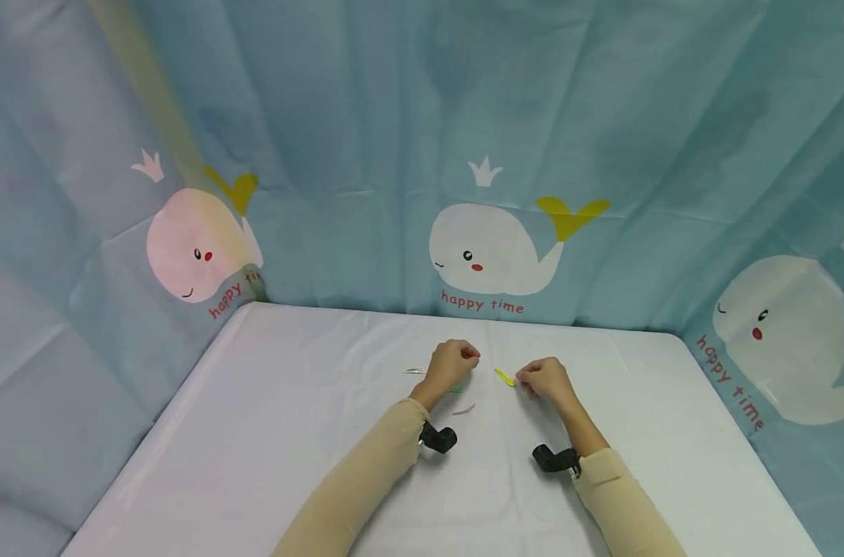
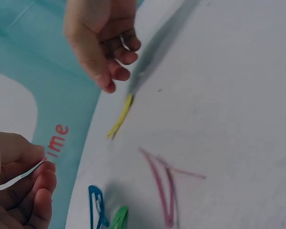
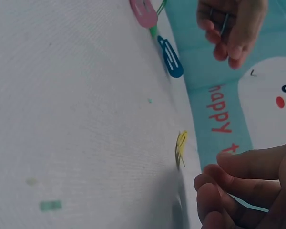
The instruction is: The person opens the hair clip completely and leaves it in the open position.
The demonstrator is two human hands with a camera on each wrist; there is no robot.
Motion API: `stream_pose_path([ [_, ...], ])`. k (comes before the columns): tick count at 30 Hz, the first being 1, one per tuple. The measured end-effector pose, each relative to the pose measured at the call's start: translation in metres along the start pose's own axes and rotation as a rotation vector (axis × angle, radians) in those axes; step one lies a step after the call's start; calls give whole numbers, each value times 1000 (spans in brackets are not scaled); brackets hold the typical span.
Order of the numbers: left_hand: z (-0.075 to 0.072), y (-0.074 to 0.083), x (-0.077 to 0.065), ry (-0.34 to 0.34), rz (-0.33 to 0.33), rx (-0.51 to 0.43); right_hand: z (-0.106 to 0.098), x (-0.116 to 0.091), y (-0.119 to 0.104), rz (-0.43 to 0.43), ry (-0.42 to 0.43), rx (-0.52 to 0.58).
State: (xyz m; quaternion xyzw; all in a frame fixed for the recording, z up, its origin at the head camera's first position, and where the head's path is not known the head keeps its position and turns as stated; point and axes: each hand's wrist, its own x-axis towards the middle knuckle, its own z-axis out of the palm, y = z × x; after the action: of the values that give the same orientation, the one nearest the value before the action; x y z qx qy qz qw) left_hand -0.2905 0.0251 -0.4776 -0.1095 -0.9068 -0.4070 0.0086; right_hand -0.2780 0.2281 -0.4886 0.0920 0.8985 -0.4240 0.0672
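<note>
A yellow hair clip lies on the white tablecloth between the two hands. Just right of it hovers my right hand, thumb and fingers loosely bent, with nothing visible in them. My left hand is up and to the left of the clip, its thumb close to its bent fingertips and no object visible between them. Beneath the left hand, a green clip is partly hidden. A blue clip shows beside it in the right wrist view. Nearer the body lies a pink clip, its parts spread apart.
Left of the left hand lies a pale, silvery clip. A blue curtain with printed whales hangs around the table's back and sides. Black wrist mounts stick out from both sleeves. The white cloth covers the table.
</note>
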Motion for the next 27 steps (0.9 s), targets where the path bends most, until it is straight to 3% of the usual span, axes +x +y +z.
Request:
stream_pose_path([
  [6, 26, 7, 0, -38, 71, 81, 5, -1, 1, -16, -2, -25],
  [11, 42, 11, -1, -47, 75, 114, 10, -2, -3, -70, 3, -86],
  [19, 47, 20, -2, -73, 35, 211, 15, -2, -7, -116, 64, -250],
  [27, 50, 16, -3, -47, 13, 219, 15, -2, -8, -115, 38, -276],
])
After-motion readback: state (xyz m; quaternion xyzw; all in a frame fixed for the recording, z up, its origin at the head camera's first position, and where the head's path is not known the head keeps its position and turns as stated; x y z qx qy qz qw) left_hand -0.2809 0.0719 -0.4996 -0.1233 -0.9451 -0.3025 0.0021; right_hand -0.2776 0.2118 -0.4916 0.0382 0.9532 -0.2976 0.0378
